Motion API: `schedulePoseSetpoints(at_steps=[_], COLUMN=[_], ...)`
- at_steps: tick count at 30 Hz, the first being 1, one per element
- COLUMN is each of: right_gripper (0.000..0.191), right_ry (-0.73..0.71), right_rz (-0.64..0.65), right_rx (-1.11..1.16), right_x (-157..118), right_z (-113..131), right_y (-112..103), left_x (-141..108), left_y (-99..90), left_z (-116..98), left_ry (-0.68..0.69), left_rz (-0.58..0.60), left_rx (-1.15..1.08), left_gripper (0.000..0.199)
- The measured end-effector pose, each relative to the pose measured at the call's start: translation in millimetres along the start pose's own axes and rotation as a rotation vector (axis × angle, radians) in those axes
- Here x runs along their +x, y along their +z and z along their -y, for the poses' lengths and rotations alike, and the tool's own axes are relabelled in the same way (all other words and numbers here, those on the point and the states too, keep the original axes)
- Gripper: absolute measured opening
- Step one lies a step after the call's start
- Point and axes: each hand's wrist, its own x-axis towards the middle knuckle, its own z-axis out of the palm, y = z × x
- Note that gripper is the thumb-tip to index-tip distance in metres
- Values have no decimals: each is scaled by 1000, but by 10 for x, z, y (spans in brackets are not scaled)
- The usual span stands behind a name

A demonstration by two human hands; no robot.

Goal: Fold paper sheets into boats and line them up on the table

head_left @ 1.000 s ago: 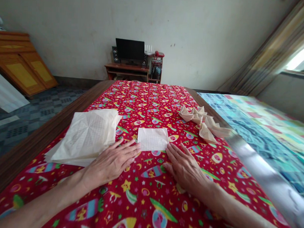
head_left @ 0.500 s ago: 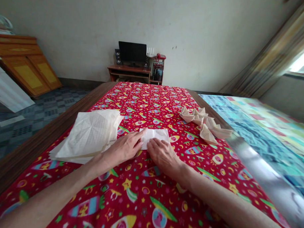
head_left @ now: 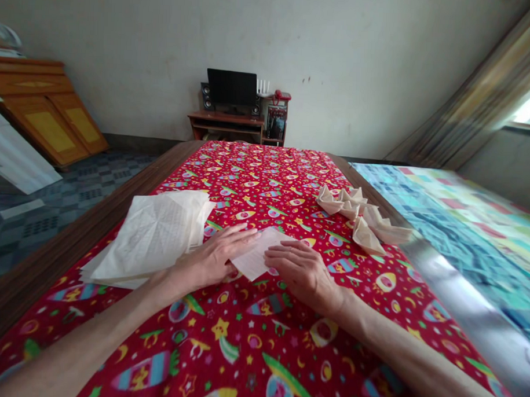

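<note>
A small folded sheet of white paper (head_left: 256, 259) lies flat on the red patterned cloth, its corners turned at an angle to me. My left hand (head_left: 219, 252) rests at its left side, fingers stretched out and their tips touching the upper left edge. On the right side my right hand (head_left: 303, 269) lies with fingers extended over part of the sheet, hiding its right corner. Beside my left forearm sits a pile of thin whitish sheets (head_left: 153, 235). To the right stand several folded cream paper shapes (head_left: 349, 204) with pointed ends.
The red cloth (head_left: 265, 181) covers a long brown table (head_left: 162, 166). Beyond its far end is a desk with a monitor (head_left: 232, 88) and speakers. A bed with a teal patterned cover (head_left: 404, 197) is on the right; a wooden cabinet (head_left: 54, 121) stands at left.
The folded paper has turned from lying square to lying diagonally. My right hand has moved slightly right and its fingers have straightened; my left hand has flattened at the paper's left side.
</note>
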Motion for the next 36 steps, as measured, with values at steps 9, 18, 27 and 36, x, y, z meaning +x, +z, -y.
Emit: schedulePoseSetpoints(at_steps=[9,18,27,36], right_gripper=[18,18,21,32], right_ry=[174,346,634,765], right_rz=[41,187,210,316], right_rx=[-62,-142,90,-170], right_x=[-299,-398,-294,-103], right_z=[-199,-92,-144,-119], right_y=[-81,-146,-145,-104], left_x=[59,3,41,114], left_y=[-102,103,185,177], left_z=[-440,-486,-367,-428], left_ry=[168,-5,-246,-427], left_rz=[-115,-147,-199,-144], left_rx=[115,-64,-226,-59], left_gripper=[23,16,14,25])
